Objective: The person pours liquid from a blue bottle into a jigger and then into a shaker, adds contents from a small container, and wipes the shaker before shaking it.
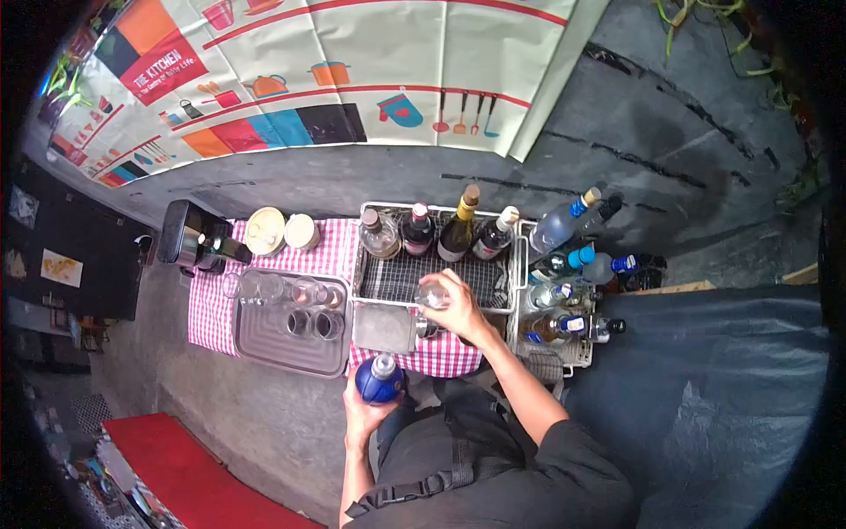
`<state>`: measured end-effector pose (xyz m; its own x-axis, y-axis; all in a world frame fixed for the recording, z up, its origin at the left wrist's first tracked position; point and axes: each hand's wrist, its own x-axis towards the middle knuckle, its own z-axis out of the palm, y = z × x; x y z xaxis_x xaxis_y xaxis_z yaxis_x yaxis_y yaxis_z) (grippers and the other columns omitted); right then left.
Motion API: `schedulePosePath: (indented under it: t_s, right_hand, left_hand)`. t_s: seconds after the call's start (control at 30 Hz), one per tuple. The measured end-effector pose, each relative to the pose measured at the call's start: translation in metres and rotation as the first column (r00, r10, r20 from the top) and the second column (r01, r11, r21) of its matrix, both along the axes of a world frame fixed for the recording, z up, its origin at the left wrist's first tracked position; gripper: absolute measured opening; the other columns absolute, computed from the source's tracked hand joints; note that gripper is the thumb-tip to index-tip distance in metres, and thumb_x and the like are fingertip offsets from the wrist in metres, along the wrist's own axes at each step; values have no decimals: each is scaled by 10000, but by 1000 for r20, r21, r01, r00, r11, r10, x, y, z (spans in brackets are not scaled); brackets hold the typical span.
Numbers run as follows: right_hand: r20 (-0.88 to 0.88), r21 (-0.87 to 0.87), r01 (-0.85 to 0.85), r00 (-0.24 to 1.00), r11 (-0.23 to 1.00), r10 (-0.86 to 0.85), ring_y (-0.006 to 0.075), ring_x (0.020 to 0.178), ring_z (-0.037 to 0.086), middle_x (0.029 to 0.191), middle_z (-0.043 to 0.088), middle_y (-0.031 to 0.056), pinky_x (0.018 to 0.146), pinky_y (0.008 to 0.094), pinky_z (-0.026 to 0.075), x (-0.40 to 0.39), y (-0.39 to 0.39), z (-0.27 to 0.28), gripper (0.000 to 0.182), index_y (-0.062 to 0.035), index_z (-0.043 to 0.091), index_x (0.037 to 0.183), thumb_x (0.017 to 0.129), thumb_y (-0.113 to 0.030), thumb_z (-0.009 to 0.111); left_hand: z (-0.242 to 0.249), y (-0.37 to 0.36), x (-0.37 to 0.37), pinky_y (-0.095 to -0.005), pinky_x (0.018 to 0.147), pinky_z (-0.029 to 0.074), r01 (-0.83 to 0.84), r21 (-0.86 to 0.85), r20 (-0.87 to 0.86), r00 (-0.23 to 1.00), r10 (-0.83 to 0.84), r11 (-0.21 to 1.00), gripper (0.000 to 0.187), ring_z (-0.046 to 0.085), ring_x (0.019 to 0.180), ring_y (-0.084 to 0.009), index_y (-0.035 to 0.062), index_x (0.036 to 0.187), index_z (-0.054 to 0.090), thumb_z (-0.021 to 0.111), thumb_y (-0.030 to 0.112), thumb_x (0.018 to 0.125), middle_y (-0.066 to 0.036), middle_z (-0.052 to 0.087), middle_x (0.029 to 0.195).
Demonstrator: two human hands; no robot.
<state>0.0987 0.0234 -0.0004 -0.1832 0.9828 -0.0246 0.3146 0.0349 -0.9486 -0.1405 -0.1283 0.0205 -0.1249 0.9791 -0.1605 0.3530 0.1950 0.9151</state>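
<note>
My left hand (357, 413) is wrapped round a blue bottle (379, 384) with a silvery top, held upright in front of my body. Over the front edge of a wire basket (359, 264), my right hand (451, 304) grips a small clear glass (432, 294). Several bottles stand along the basket's back, among them a dark bottle with a yellow neck (456, 236) and a clear bottle (380, 236). Just below my right hand, a metal cup (426, 327) sits beside a flat grey block (384, 329) on the checked cloth (441, 360).
To the left, a grey tray (291, 351) carries several glasses. Behind it are two pale round containers, one of them here (301, 231), and a black machine (187, 238). A white rack (577, 357) with several bottles stands right of the basket. A printed banner (291, 75) hangs behind.
</note>
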Motion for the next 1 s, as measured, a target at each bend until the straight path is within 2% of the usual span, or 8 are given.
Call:
schedulePosePath:
  t_s: [0.03,0.1,0.27,0.37,0.43,0.63,0.73,1.0]
  right_hand:
    - [-103,-2,-21,994,1000,21,225,1092,666,1173,598,95,936,372,590,3,-16,12,467,-26,649,1178,755,-63,843]
    - [26,139,-57,998,989,54,251,1113,666,1173,628,110,954,375,562,12,-45,19,466,-19,664,1150,727,-62,855]
    - [38,156,58,997,986,-64,286,1114,689,1170,690,139,971,382,545,27,-94,17,539,-23,657,1193,683,-12,831]
    - [-47,-18,155,987,988,-155,293,1158,680,1215,689,148,988,380,541,34,-114,17,570,-20,638,1235,690,3,803]
    - [-46,16,194,980,981,-193,300,1190,669,1246,687,157,1006,384,534,38,-122,16,597,-22,625,1270,695,21,777]
    - [29,177,266,961,948,-276,339,1165,656,1241,666,179,1008,406,526,45,-132,16,559,3,620,1265,725,18,764]
    - [14,154,326,943,933,-332,336,1165,656,1247,665,180,1014,405,524,43,-133,17,574,4,618,1289,733,13,761]
    - [20,165,268,961,949,-275,332,1172,654,1260,663,178,1018,400,523,41,-127,11,570,-4,635,1309,750,13,748]
  left_hand:
    - [-1,5,2,-394,937,561,44,0,3,999,-44,999,784,718,1036,-250,32,1269,588,952,156,586,-153,728,1129]
    - [-14,12,2,-401,944,558,104,-2,4,995,-104,995,794,721,1045,-262,33,1269,593,946,145,567,-158,730,1141]
    - [-17,32,13,-398,955,547,358,-19,-71,931,-359,933,814,698,1058,-253,40,1273,583,935,139,547,-137,703,1144]
    - [-7,39,22,-413,948,550,445,-102,-98,885,-454,890,785,712,1057,-300,49,1255,598,921,159,549,-155,712,1137]
    - [-2,40,24,-446,903,573,518,-90,-186,830,-525,851,812,725,1038,-367,69,1257,591,937,190,533,-184,733,1094]
    - [1,46,24,-470,894,570,601,-168,-220,750,-624,781,811,713,1049,-391,76,1254,591,940,252,544,-199,734,1093]
    - [1,49,22,-472,889,568,610,-183,-262,725,-637,771,808,719,1031,-386,72,1249,594,940,298,555,-196,741,1077]
    - [11,54,15,-470,884,567,630,-236,-334,662,-670,740,797,730,998,-378,51,1218,612,927,391,570,-207,749,1035]
